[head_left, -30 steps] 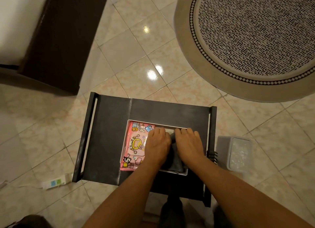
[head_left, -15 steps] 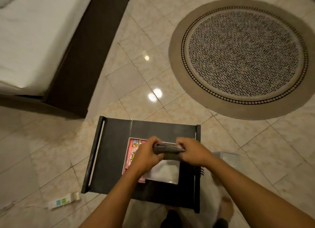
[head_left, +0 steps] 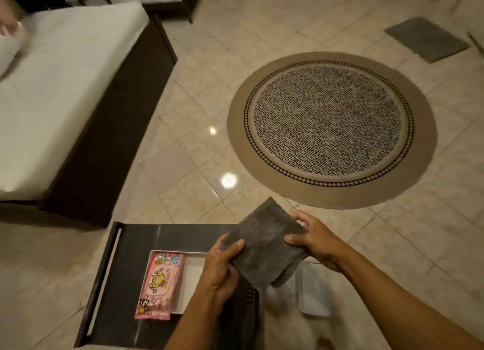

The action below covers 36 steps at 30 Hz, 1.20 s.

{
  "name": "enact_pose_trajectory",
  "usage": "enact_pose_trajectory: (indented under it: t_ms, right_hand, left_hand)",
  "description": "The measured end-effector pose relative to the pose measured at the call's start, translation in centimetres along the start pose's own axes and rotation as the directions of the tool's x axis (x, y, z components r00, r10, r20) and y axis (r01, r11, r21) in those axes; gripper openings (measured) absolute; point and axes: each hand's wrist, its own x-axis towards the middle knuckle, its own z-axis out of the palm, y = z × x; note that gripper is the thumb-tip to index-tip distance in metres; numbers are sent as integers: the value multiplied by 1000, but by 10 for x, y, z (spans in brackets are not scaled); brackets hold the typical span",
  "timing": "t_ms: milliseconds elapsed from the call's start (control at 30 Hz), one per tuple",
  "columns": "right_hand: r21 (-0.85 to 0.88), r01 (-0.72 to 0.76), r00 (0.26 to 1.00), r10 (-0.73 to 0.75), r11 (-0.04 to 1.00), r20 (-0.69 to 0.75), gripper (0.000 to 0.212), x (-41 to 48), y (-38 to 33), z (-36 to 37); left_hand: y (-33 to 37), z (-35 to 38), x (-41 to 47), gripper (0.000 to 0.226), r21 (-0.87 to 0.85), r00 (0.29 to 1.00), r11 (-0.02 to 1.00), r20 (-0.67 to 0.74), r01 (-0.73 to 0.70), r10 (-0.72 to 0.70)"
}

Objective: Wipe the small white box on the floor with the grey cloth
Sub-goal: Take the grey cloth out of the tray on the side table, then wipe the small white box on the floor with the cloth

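The grey cloth (head_left: 264, 245) is folded into a flat square and held up in the air over the right end of a low black table (head_left: 117, 271). My left hand (head_left: 222, 268) grips its lower left edge. My right hand (head_left: 314, 239) pinches its right edge. The small white box (head_left: 313, 293) sits on the tiled floor just right of the table, below the cloth and under my right forearm. It looks blurred, and the cloth and my arm hide part of it. The cloth is not touching the box.
A white tray (head_left: 193, 271) on the black table holds a pink pack of wipes (head_left: 159, 281). A round patterned rug (head_left: 330, 129) lies ahead, a grey mat (head_left: 427, 38) far right. A bed with a dark frame (head_left: 104, 129) stands at the left.
Both hands lifted the cloth off the white tray, raised it and shifted it right, where it now faces me as a flat square. The view has tilted up and shows more of the room.
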Motion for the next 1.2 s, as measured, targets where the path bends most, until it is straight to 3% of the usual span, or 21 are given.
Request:
enact_pose_trajectory:
  t_ms: [67,133,233,367,700,833,1067,1200]
  right_hand:
    - [64,9,1000,-7,998,-25,21,2,17,-26]
    - [66,7,998,-3,998,-60,21,9,41,-48]
    - [13,-30,993,31,999,-118,19,30,86,-76]
    - [-144,-30,956,-14,989,-294,17,81,149,-109]
    - [-307,106,903,-220,946,-368,3,157,245,-127]
    - [-368,151,892,-287,917,-349,5,129,254,-114]
    - [-405,249,879,-381,879,-286,6,7,261,-75]
    - [-371,252,904,-354,894,-241,10,-54,286,-51]
  left_hand:
    - [-28,15,13,52,-8,1000,1000,-5,30,-30]
    - [-60,25,29,51,92,998,994,-35,52,-49]
    - [-108,31,62,48,259,995,965,-97,34,-10]
    - [-162,26,122,31,408,995,913,-80,-26,64]
    - [-242,-13,217,22,491,945,840,-91,-232,315]
    - [-252,-23,192,19,503,912,802,-63,-322,405]
    - [-265,-36,75,29,527,856,713,57,-463,513]
    - [-282,-55,19,13,648,836,603,99,-465,539]
